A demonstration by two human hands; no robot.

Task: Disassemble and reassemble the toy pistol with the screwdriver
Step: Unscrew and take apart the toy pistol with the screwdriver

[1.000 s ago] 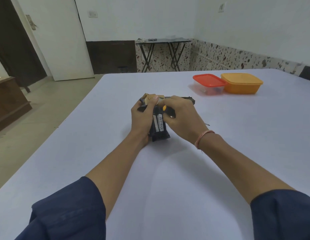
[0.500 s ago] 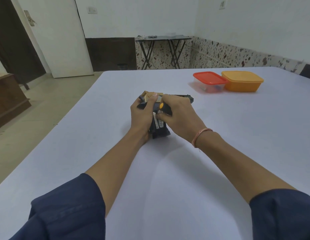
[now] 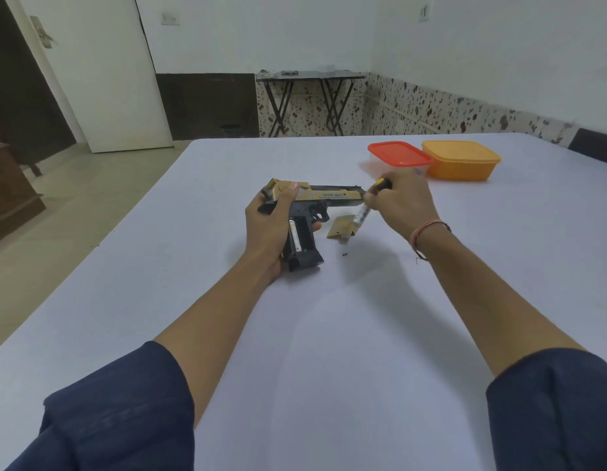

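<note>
Pulling clear: right hand [image 3: 404, 202] is now sitting off the grip, cover panel off.
Small screw [image 3: 345, 254] and gold cover [image 3: 342, 228] are lying loose mid-table [image 3: 329, 334], leaving the batteries [image 3: 296, 232] exposed, so the first disassembly step looks done. Left hand [image 3: 264, 229] is clamping the toy pistol [image 3: 329, 196] mid-table, thumb on the slide. Right-hand fingers are curling round the screwdriver [image 3: 363, 209], tip angling down at the cover.

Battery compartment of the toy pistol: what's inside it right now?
In the battery compartment, one silver battery shows on the left. The right side looks dark; whether it holds another is unclear. The left hand, gripping the toy pistol, covers the left wall.
</note>
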